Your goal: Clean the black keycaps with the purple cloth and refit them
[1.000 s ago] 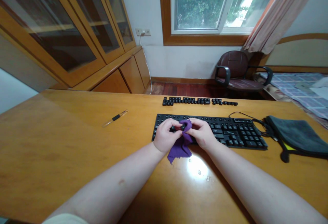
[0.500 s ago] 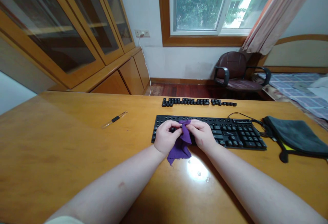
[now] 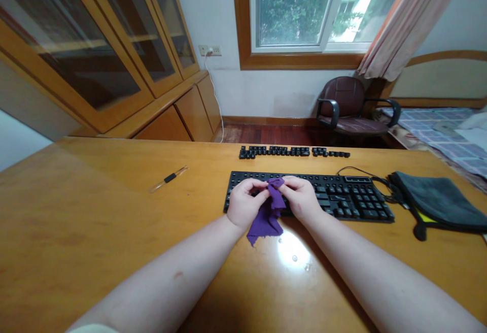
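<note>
A ragged-edged purple cloth (image 3: 265,223) hangs from my fingers over the front edge of a black keyboard (image 3: 355,198). My left hand (image 3: 245,202) pinches the cloth's upper part from the left, thumb and forefinger together. From the right, my right hand (image 3: 300,197) grips the same bunched part with its fingertips. Any small thing inside the folds is hidden. Both hands are above the keyboard's left half and cover many of its keys. Along its top row, several key places show without caps.
Loose black keycaps (image 3: 279,151) stand in a row near the desk's far edge. A thin clear tool with a black grip (image 3: 170,177) lies to the left. Right of the keyboard are its coiled cable (image 3: 395,193) and a dark grey pouch (image 3: 437,198).
The dark gap between my left thumb and forefinger has closed up. The cloth is slightly shifted at my fingertips; both hands stay at the same place over the keyboard.
</note>
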The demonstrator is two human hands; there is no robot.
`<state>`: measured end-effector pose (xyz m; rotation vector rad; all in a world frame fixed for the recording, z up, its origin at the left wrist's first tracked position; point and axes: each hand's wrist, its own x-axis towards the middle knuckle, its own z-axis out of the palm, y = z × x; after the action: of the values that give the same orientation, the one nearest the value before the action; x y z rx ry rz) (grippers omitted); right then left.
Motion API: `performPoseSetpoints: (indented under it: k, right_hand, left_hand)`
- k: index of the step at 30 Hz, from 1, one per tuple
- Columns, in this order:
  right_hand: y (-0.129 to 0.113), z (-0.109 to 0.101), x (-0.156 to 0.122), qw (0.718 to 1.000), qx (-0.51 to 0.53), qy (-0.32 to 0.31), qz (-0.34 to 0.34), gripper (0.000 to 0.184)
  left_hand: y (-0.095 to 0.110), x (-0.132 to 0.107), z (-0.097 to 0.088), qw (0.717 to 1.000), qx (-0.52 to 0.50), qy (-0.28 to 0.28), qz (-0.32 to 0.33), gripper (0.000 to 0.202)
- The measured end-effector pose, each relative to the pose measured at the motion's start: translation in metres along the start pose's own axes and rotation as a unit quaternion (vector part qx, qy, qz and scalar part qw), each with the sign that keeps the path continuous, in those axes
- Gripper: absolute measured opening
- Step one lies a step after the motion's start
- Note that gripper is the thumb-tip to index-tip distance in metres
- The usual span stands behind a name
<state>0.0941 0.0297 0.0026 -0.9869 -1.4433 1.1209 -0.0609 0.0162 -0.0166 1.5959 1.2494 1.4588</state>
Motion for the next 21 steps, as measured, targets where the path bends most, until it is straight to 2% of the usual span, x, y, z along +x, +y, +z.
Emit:
performPoseSetpoints:
  k: [5, 8, 11, 14, 18, 21]
  right_hand:
    - [0.002, 0.005, 0.001, 0.997, 0.052, 0.032, 0.045, 0.02]
    - [0.002, 0.008, 0.002, 0.993, 0.097, 0.029, 0.06, 0.022]
    - [0.001, 0.008, 0.003, 0.991, 0.116, 0.033, 0.061, 0.023]
    - [0.002, 0.008, 0.003, 0.993, 0.1, 0.042, 0.053, 0.019]
    - [0.005, 0.006, 0.002, 0.996, 0.066, 0.037, 0.056, 0.02]
    - [0.005, 0.006, 0.002, 0.994, 0.078, 0.027, 0.067, 0.023]
  left_hand:
    - [0.004, 0.004, -0.001, 0.995, 0.061, -0.009, 0.085, 0.021]
    - [0.008, 0.005, -0.003, 0.981, 0.107, -0.022, 0.163, 0.034]
    - [0.01, 0.004, -0.005, 0.968, 0.13, -0.037, 0.211, 0.042]
    - [0.01, 0.004, -0.004, 0.966, 0.136, -0.037, 0.216, 0.041]
    - [0.008, 0.004, -0.004, 0.973, 0.134, -0.035, 0.185, 0.036]
    - [0.01, 0.004, -0.004, 0.977, 0.126, -0.041, 0.165, 0.036]
